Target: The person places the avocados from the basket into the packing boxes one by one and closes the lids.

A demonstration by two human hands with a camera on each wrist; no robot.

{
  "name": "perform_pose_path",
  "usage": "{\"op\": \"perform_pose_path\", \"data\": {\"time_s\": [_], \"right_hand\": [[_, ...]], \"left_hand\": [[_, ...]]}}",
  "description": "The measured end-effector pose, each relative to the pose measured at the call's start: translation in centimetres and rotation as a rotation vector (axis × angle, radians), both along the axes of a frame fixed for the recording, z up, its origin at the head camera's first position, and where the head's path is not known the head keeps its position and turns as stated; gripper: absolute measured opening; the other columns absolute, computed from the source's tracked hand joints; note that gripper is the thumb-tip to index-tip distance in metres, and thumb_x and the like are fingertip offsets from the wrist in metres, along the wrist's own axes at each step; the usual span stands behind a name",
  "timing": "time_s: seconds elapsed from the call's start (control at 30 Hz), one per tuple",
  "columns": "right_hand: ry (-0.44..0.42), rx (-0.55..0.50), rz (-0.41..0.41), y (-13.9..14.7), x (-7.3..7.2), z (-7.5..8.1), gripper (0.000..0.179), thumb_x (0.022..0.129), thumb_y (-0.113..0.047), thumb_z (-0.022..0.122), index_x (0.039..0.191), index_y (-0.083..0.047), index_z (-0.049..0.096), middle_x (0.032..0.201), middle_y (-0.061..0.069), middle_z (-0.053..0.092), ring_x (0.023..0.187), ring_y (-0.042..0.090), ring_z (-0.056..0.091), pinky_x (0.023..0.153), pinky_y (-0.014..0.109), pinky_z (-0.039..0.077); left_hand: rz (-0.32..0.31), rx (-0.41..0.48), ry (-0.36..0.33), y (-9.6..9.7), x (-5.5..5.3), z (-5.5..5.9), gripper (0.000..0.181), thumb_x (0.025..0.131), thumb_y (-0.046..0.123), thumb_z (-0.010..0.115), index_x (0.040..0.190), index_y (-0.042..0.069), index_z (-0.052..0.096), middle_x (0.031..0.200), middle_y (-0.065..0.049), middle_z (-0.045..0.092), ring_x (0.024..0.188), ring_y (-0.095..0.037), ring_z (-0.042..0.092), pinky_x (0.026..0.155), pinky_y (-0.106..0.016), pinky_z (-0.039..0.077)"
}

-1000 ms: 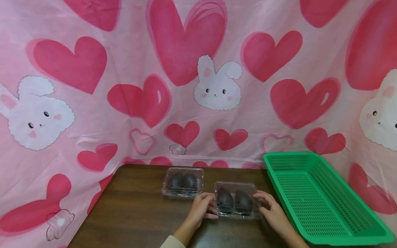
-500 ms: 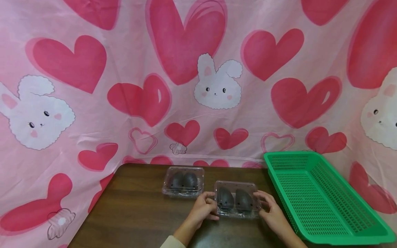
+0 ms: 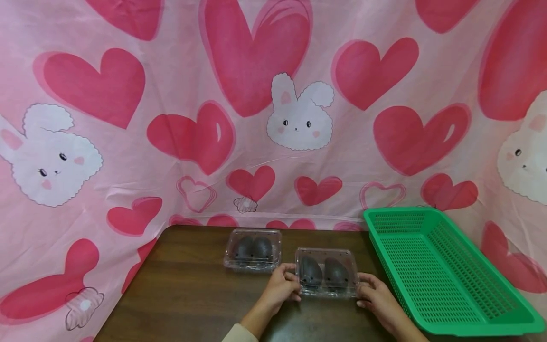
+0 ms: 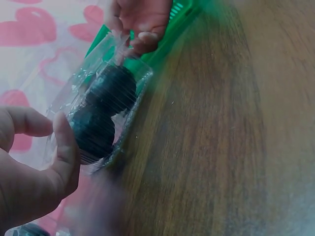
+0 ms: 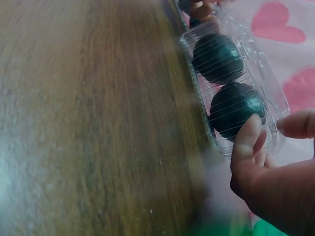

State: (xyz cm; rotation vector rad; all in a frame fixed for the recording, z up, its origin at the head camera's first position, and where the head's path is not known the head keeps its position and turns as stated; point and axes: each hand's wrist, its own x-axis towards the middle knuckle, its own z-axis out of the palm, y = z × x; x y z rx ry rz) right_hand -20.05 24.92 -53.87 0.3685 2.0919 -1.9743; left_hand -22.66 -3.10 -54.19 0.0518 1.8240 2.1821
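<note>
A clear plastic clamshell box (image 3: 327,286) holds two dark, rounded, avocado-like fruits, one of them the left fruit (image 3: 311,270). My left hand (image 3: 278,288) grips the box's left end between thumb and fingers. At the opposite end, my right hand (image 3: 377,298) holds the box's right side, its thumb at the lower front corner. In the left wrist view the left thumb and index finger pinch near the lid's edge. The right wrist view shows the right thumb (image 5: 248,135) in front of the nearer fruit (image 5: 235,109).
A second clear clamshell box (image 3: 252,263) with two similar dark fruits stands behind and left of the held one. On the right is a green slotted plastic basket (image 3: 386,273). Pink heart-patterned cloth (image 3: 252,156) hangs around the brown wooden table (image 3: 192,289).
The right hand's fingers have slid from over the box's right edge to lower along its side. The left hand and the box have barely moved.
</note>
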Motion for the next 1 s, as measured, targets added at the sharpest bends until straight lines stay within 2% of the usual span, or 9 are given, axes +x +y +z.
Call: {"op": "perform_pose_path", "data": {"time_s": [0.17,0.3,1.0], "right_hand": [[-0.023,-0.137,0.078,0.92,0.09,-0.02,0.053,0.102,-0.009,0.053,0.147,0.006,0.029,0.105,0.003,0.054,0.088,0.014,0.057,0.081,0.032,0.059],[-0.02,-0.19,0.095,1.19,0.23,0.05,0.046,0.102,-0.008,0.054,0.143,0.003,0.035,0.104,0.001,0.055,0.089,0.013,0.059,0.084,0.032,0.06],[-0.001,-0.218,0.118,1.02,0.12,0.16,0.057,0.102,-0.001,0.053,0.15,0.01,0.023,0.099,0.002,0.059,0.091,0.011,0.062,0.087,0.028,0.06]], "left_hand": [[0.007,-0.008,0.002,0.28,-0.09,0.01,0.064,0.073,-0.016,0.057,0.136,-0.01,0.045,0.09,-0.007,0.052,0.062,-0.015,0.057,0.046,-0.018,0.052],[0.009,-0.011,-0.003,0.41,-0.12,-0.01,0.064,0.072,-0.017,0.057,0.135,-0.01,0.045,0.089,-0.007,0.051,0.062,-0.015,0.056,0.046,-0.018,0.051],[0.016,-0.021,-0.009,0.23,-0.09,0.0,0.065,0.073,-0.018,0.058,0.137,-0.009,0.045,0.089,-0.005,0.05,0.062,-0.015,0.055,0.046,-0.018,0.051]]}}
